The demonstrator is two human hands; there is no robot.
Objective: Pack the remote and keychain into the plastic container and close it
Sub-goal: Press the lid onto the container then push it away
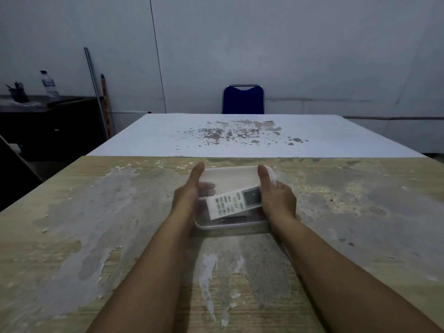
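Note:
A clear plastic container (230,225) sits on the worn wooden table, straight ahead of me. Inside it lies a white remote (234,203) at a slant, its display end toward the right. Something dark, possibly the keychain (233,219), shows below the remote near the front wall. A translucent white lid (230,176) is tilted over the far half of the container. My left hand (189,191) grips the lid's left edge, thumb on top. My right hand (276,195) grips the right edge the same way. The near half of the container stands uncovered.
A white table (240,135) with grey stains adjoins the wooden table (96,212) at its far edge, and a blue chair (243,99) stands behind it. At far left a dark cabinet (48,123) carries a water bottle (49,84).

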